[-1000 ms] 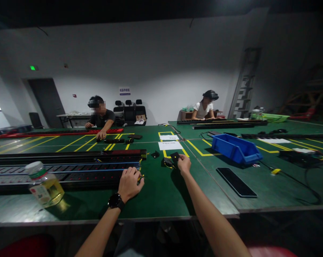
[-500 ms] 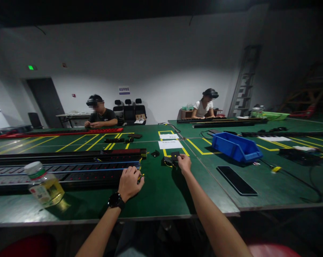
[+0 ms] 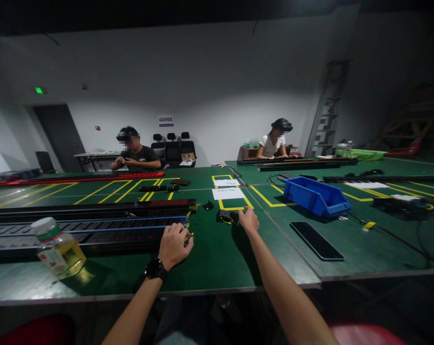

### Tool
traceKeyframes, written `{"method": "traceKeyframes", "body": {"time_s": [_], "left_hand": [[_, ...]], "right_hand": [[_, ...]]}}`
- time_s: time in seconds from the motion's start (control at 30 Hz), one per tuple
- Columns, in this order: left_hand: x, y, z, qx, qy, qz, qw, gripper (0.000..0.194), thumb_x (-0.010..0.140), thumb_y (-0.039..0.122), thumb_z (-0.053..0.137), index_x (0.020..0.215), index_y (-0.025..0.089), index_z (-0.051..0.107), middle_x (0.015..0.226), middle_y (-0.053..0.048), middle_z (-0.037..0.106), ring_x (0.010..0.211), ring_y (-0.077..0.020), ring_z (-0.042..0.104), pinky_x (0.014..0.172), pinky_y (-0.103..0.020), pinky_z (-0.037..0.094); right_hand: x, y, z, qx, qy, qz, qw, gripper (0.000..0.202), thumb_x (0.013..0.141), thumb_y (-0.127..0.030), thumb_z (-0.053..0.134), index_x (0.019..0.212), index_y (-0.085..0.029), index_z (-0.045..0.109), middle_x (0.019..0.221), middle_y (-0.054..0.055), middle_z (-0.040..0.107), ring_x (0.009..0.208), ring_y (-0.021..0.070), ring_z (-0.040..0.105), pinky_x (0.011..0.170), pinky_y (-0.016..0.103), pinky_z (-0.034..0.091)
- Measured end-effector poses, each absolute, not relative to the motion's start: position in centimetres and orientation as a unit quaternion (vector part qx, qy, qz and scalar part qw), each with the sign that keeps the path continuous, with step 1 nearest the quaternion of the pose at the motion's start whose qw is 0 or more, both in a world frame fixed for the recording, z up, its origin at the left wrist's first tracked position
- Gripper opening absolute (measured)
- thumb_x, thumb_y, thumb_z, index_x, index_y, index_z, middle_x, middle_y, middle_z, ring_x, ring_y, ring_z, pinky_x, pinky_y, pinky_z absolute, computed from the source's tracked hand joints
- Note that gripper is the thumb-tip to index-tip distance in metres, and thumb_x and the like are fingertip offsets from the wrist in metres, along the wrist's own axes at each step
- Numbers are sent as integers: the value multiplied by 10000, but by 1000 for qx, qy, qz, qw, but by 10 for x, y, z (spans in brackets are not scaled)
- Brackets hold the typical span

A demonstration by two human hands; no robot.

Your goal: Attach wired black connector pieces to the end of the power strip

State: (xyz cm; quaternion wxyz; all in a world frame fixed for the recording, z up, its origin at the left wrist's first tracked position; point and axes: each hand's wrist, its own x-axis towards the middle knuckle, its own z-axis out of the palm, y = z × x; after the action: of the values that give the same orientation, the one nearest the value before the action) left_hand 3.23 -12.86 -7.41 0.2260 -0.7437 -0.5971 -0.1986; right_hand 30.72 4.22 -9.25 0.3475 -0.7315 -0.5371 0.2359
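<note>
My left hand (image 3: pixel 174 245), with a black watch on its wrist, is closed over the right end of a long black panel (image 3: pixel 125 235) with rows of red dots. Short yellow and black wires (image 3: pixel 190 238) poke out by its thumb. My right hand (image 3: pixel 249 220) pinches a small flat black part (image 3: pixel 234 218), seen nearly edge-on and partly hidden by the fingers. Touching or just left of it lies another small black piece (image 3: pixel 225 215) with a yellow wire. A further small black bracket (image 3: pixel 208 205) rests between the panel's end and the right hand.
A bottle of yellow drink (image 3: pixel 61 251) stands before the panel. To the right are a phone (image 3: pixel 316 241), a blue bin (image 3: pixel 315 196) and a black cable (image 3: pixel 385 235). White paper labels (image 3: pixel 228 193) and yellow tape mark the green table (image 3: pixel 217 268). Two people sit across.
My right hand has tipped the small black part from facing me to nearly edge-on, lower beside the other black piece. My left hand stays in place.
</note>
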Motion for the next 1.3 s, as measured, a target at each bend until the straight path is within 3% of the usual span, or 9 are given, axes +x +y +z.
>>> {"method": "traceKeyframes", "body": {"time_s": [0.27, 0.4, 0.6, 0.73, 0.97, 1.13, 1.3], "left_hand": [[33, -129, -75, -744, -598, -195, 225, 189, 926, 334, 551, 865, 201, 671, 945, -97, 633, 939, -268, 550, 834, -427, 403], [32, -128, -75, -743, -600, -189, 228, 190, 930, 337, 547, 864, 204, 667, 945, -95, 631, 949, -266, 551, 843, -421, 407], [32, -129, -76, -742, -602, -190, 225, 195, 930, 341, 546, 859, 205, 667, 940, -95, 629, 943, -267, 553, 844, -427, 409], [33, -129, -75, -742, -604, -188, 221, 201, 934, 344, 541, 871, 200, 667, 945, -95, 628, 939, -265, 554, 840, -424, 409], [34, -130, -73, -742, -605, -188, 217, 200, 936, 337, 541, 864, 197, 665, 938, -91, 623, 933, -262, 553, 839, -424, 406], [33, -130, -73, -743, -606, -185, 217, 199, 933, 333, 546, 869, 192, 671, 944, -94, 627, 939, -263, 556, 845, -426, 404], [33, -129, -74, -740, -607, -184, 221, 191, 921, 335, 562, 871, 189, 674, 955, -95, 634, 952, -266, 560, 845, -425, 404]], "right_hand": [[310, 40, -94, -746, -583, 181, 265, 437, 982, -406, 461, 1313, -203, 660, 1240, 168, 710, 1136, 309, 667, 925, 404, 476], [309, 37, -93, -748, -608, 134, 232, 406, 997, -390, 442, 1222, -165, 694, 1197, 183, 706, 1087, 304, 675, 901, 400, 486], [291, 30, -95, -635, -713, 55, 292, 430, 995, -397, 513, 1365, -208, 625, 1258, 125, 660, 1181, 261, 591, 967, 312, 432], [277, 23, -97, -555, -792, 55, 249, 465, 963, -411, 580, 1404, -264, 601, 1354, 82, 636, 1253, 272, 523, 996, 339, 411], [277, 19, -94, -593, -764, 56, 247, 295, 977, -398, 567, 1183, -260, 728, 1250, 57, 711, 1189, 267, 560, 968, 353, 396], [278, 19, -93, -604, -753, 63, 253, 259, 978, -386, 568, 1137, -252, 722, 1196, 57, 728, 1136, 239, 591, 923, 316, 390], [275, 18, -94, -612, -748, 21, 256, 210, 948, -392, 619, 967, -215, 730, 1064, 80, 741, 1015, 232, 631, 835, 304, 395]]}}
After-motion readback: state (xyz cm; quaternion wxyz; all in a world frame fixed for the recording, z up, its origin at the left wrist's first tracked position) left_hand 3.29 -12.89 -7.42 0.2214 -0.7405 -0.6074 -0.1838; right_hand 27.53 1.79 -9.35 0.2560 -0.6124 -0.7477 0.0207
